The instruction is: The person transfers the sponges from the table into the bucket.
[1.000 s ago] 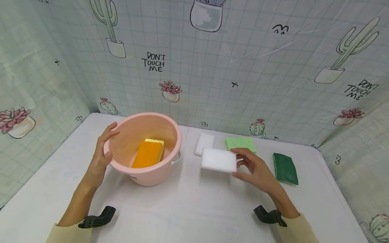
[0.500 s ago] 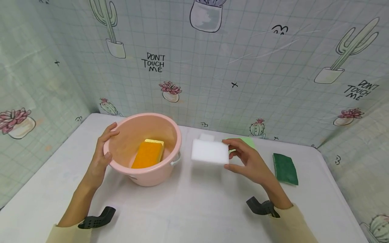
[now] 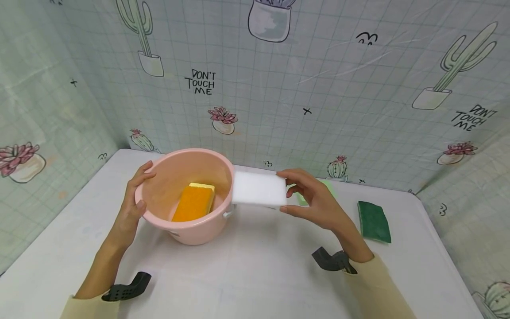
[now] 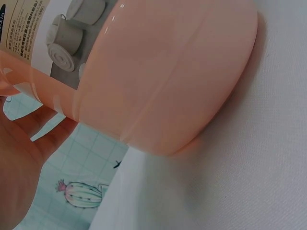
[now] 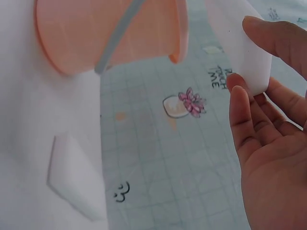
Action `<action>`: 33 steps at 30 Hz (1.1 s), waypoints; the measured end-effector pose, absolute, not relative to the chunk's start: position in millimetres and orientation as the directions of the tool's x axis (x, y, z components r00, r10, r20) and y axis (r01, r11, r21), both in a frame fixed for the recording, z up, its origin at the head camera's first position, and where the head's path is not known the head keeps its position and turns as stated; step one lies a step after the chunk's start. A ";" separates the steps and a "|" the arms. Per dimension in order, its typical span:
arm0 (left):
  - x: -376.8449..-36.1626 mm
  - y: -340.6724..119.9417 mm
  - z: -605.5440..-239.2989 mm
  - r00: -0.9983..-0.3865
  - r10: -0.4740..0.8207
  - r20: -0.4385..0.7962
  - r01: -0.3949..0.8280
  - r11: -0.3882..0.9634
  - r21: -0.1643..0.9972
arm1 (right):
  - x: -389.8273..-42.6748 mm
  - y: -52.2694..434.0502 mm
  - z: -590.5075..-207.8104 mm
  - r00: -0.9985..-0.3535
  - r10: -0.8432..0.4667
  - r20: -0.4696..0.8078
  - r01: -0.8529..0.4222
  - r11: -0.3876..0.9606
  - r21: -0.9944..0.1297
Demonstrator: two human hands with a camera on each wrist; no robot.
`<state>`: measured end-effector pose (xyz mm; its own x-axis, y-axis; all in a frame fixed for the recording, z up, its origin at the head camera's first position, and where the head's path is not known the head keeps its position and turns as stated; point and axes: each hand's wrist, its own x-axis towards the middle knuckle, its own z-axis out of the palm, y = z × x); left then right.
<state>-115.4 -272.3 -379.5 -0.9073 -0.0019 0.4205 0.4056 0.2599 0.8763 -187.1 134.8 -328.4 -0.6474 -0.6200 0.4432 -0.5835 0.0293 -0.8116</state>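
On the left of the head view stands a pink bucket [image 3: 199,232], its mouth facing up toward me. My left hand [image 3: 128,212] grips its left side, thumb and fingertips at the rim. Inside lies a sponge [image 3: 193,201] with an orange face and a pale yellow layer. Between thumb and fingers, my right hand [image 3: 314,201] pinches a white block-shaped sponge [image 3: 259,188] by its right end. The far end of that sponge overlaps the bucket's right rim in the head view. In the right wrist view the sponge [image 5: 244,48] is raised beside the bucket's mouth.
A second white sponge [image 5: 74,179] lies on the white table, mostly hidden in the head view. Behind my right hand is a light green sponge [image 3: 330,186], partly covered. Farther right lies a dark green scouring pad [image 3: 374,221]. A cactus-print sheet [image 3: 279,97] hangs behind.
My right hand has carried the white sponge left and farther back, from over the table to the bucket's right rim. The left hand and the bucket stay in place.
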 end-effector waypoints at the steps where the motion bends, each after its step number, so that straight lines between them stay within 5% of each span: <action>1: -115.5 -272.3 -379.7 -0.908 -0.002 0.419 0.404 0.258 0.878 | -187.7 131.2 -326.4 -0.637 -0.627 0.448 -0.588 0.020 -0.809; 16: -115.1 -272.7 -381.8 -0.904 0.004 0.427 0.414 0.254 0.874 | -192.7 72.9 -303.7 -0.479 -0.725 0.496 -0.666 -0.068 -0.743; 33: -116.2 -273.8 -382.4 -0.902 0.018 0.431 0.422 0.239 0.874 | -203.2 15.4 -289.3 -0.483 -0.771 0.415 -0.714 0.073 -0.696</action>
<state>-116.2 -273.8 -382.4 -0.9022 0.0178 0.4310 0.4224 0.2389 0.8744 -203.2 15.4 -289.3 -0.4831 -0.7707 0.4154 -0.7144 0.0728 -0.6959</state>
